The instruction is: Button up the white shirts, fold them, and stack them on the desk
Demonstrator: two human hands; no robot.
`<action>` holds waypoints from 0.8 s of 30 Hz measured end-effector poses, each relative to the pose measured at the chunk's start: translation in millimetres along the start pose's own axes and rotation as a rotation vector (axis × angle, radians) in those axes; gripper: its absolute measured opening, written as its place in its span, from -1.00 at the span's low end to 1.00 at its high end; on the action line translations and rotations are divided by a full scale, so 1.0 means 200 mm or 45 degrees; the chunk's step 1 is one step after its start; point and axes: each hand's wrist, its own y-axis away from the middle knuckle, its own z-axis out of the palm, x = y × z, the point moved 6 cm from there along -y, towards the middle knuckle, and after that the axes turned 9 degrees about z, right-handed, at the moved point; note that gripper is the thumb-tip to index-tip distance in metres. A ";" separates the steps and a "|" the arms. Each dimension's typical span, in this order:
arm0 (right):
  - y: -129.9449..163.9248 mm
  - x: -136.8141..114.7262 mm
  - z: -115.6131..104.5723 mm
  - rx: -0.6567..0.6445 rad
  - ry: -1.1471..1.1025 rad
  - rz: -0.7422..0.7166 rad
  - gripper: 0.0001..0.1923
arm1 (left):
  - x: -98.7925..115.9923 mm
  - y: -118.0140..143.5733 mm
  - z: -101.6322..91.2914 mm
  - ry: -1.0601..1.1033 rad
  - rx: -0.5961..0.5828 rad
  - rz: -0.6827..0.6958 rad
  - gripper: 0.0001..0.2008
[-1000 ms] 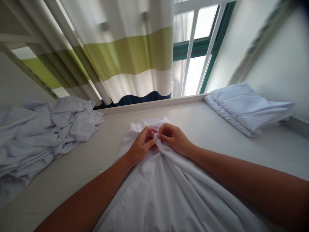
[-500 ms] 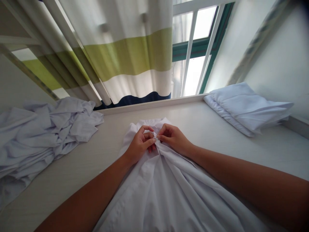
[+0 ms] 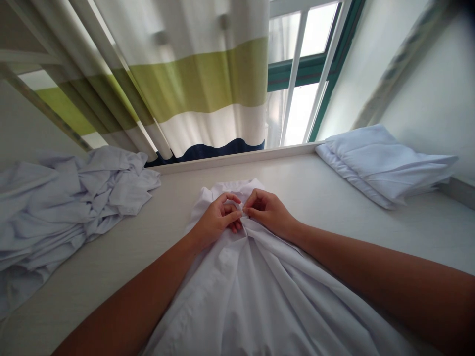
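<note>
A white shirt (image 3: 237, 296) lies stretched toward me, its collar end at the far side and its folds fanning out from where both hands meet. My left hand (image 3: 219, 217) pinches the cloth near the collar between thumb and fingers, the other fingers curled beneath. Close beside it, my right hand (image 3: 267, 211) pinches the same spot with thumb and forefinger. The small bit between the fingertips, perhaps a button, is too small to make out.
A crumpled heap of white garments (image 3: 74, 198) lies on the left. On the right rests a folded white stack (image 3: 382, 163). The pale surface (image 3: 293, 180) has a raised rim at the back, with a striped curtain (image 3: 208, 79) and a barred window (image 3: 297, 94) beyond.
The view has shifted slightly. Both hands keep their pinch on the shirt at nearly the same place, with only tiny finger movement.
</note>
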 end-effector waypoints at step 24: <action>-0.06 0.02 0.00 0.011 -0.164 -0.004 -0.76 | 0.32 0.12 -0.01 -1.285 -0.047 -0.096 -0.56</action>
